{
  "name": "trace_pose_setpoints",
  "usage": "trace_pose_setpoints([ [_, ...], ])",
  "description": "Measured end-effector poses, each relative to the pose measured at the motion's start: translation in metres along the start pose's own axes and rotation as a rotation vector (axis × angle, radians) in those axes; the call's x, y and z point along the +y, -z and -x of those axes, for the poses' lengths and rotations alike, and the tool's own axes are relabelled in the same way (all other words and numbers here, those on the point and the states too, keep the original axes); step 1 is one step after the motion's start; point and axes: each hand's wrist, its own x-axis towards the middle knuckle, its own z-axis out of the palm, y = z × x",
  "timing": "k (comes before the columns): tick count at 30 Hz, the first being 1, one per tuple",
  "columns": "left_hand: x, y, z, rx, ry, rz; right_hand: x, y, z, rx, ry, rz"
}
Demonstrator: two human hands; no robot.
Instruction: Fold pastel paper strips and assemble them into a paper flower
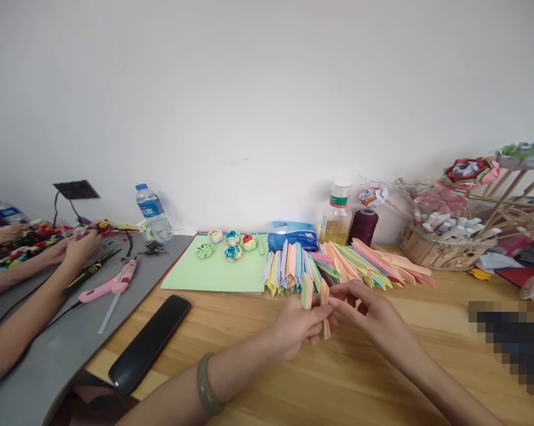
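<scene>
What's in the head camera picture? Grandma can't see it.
A person's left hand holds folded paper, the right hand close beside it, above a wooden table. Behind are colorful folded strips and five little flowers on a green sheet.

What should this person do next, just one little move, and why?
Perhaps crease the folded paper with the right grip: its fingertips are right at the paper, and the left grip holds it steady.
</scene>
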Motion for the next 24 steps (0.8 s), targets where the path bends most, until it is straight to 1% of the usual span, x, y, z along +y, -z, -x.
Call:
trace_pose_setpoints([
  [3,-0.005,-0.003,-0.002,0.046,-0.059,-0.178,-0.003,-0.004,0.002,0.015,0.083,0.091],
  [6,-0.009,-0.003,-0.004,0.059,-0.085,-0.276,-0.007,-0.007,0.004,-0.023,0.071,0.064],
  [8,-0.009,-0.002,-0.004,0.039,-0.091,-0.289,-0.007,-0.005,0.004,-0.050,0.036,0.013],
  [10,-0.007,0.000,-0.004,0.055,-0.084,-0.276,-0.005,0.001,0.002,-0.033,0.007,-0.008],
  [13,-0.003,0.002,-0.001,0.172,-0.084,-0.267,0.001,0.014,-0.002,0.051,-0.041,-0.014],
  [15,-0.001,0.004,0.000,0.214,-0.078,-0.258,0.001,0.022,-0.003,0.072,-0.068,-0.059],
  [16,-0.001,0.004,0.000,0.210,-0.068,-0.240,0.000,0.024,-0.003,0.047,-0.076,-0.106],
  [18,-0.002,0.005,-0.001,0.183,-0.027,-0.176,-0.007,0.025,-0.003,-0.048,-0.089,-0.231],
  [21,-0.004,0.004,-0.003,0.162,0.036,-0.098,-0.018,0.017,-0.001,-0.205,-0.109,-0.389],
  [24,-0.005,0.001,-0.004,0.088,-0.001,-0.087,-0.021,0.005,0.000,-0.243,-0.110,-0.440],
])
